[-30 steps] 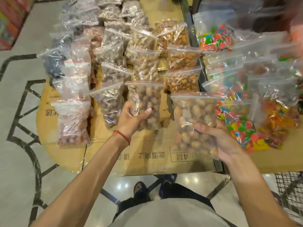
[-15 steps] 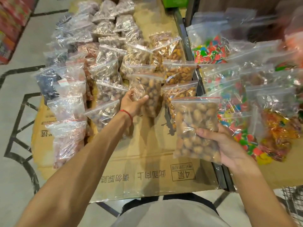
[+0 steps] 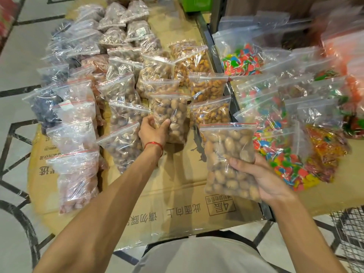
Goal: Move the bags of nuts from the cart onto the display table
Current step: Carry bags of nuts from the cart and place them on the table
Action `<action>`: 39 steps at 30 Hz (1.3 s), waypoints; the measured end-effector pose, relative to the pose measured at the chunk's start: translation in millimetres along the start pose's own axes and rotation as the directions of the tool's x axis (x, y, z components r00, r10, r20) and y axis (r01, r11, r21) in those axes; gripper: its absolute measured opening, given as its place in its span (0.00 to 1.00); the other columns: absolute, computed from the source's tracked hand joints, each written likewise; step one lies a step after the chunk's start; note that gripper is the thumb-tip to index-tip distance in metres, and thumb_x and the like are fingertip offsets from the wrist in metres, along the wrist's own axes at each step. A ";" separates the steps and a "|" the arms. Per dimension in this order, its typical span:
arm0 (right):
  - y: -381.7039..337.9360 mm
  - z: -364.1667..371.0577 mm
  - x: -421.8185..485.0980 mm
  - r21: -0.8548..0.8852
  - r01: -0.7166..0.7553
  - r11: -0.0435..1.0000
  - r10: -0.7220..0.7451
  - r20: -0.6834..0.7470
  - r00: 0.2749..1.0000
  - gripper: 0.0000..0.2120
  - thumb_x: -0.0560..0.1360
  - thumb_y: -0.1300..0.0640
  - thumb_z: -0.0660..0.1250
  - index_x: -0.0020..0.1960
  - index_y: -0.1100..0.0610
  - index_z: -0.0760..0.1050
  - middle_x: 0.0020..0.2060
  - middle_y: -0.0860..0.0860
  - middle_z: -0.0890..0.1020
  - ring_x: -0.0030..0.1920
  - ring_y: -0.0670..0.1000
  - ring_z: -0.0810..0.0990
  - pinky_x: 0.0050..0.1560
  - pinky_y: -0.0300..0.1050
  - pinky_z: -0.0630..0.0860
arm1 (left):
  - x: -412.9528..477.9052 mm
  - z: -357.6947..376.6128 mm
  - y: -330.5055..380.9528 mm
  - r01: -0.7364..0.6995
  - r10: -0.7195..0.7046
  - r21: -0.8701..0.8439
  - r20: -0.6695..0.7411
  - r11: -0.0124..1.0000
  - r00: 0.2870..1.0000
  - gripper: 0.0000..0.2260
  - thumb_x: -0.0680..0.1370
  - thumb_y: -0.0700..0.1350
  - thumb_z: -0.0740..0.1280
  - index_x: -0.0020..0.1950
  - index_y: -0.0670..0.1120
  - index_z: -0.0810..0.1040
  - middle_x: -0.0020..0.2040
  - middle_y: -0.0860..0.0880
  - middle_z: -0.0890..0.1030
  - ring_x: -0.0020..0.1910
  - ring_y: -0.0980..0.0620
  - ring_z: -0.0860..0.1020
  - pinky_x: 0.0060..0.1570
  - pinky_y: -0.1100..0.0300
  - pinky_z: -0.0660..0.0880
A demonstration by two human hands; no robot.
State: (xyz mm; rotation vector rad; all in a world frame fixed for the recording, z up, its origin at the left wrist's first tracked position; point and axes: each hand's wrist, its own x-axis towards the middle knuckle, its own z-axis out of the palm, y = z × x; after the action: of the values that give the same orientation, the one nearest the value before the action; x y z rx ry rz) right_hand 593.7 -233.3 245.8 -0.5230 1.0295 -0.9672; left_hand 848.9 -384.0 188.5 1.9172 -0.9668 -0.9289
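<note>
Clear nut bags (image 3: 228, 152) lie gripped, thumb on top, in left hand (image 3: 152, 132) and right hand (image 3: 265, 180).

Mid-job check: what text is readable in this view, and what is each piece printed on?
"4层": boxed stamp, upside down, on the flat brown cardboard sheet.
"此面向上": same cardboard, upside down.
"请勿踩": same cardboard, the rest hidden.
Too small or blurred: the stamp's fine print, the cardboard's left-edge print, the white label on a far clear plastic bag.
</note>
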 end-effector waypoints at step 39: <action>45.1 67.3 144.3 -0.787 0.096 0.609 -0.140 0.013 0.990 0.44 0.63 0.34 0.82 0.70 0.47 0.66 0.69 0.51 0.76 0.69 0.52 0.76 0.72 0.57 0.75 | -102.4 -135.2 -56.9 -0.583 0.479 0.727 0.392 0.361 0.785 0.21 0.83 0.55 0.61 0.73 0.48 0.72 0.72 0.47 0.74 0.75 0.44 0.69 0.69 0.45 0.73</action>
State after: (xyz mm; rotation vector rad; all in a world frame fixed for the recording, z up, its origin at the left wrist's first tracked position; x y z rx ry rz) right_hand 698.1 -339.5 173.6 -1.3283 1.4781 -0.5858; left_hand 934.7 -230.8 223.1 1.9844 -2.2538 -0.1225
